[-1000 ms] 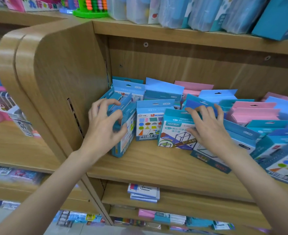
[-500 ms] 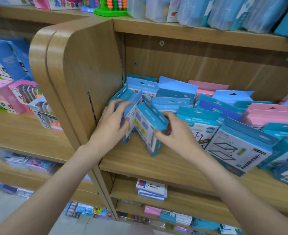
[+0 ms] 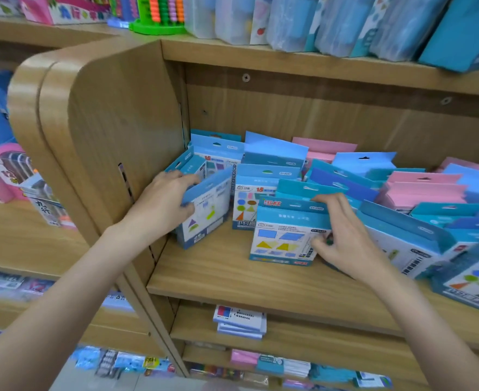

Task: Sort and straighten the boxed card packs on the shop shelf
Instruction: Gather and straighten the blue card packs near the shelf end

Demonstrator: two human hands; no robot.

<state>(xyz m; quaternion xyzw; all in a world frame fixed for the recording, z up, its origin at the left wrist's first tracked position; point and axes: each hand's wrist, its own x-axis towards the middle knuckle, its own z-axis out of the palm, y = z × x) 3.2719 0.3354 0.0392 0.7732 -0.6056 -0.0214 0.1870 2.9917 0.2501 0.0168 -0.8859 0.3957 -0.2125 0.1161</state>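
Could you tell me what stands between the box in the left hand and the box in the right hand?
In the head view, a light-blue shapes pack stands upright between them, further back.

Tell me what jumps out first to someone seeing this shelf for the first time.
Two bare hands working the middle shelf: the left hand grips a blue card box against the wooden side panel, and the right hand holds another blue card box standing near the front edge. Behind and to the right, a jumble of leaning blue and pink card packs fills the shelf, and a bright green abacus stands on the shelf above.
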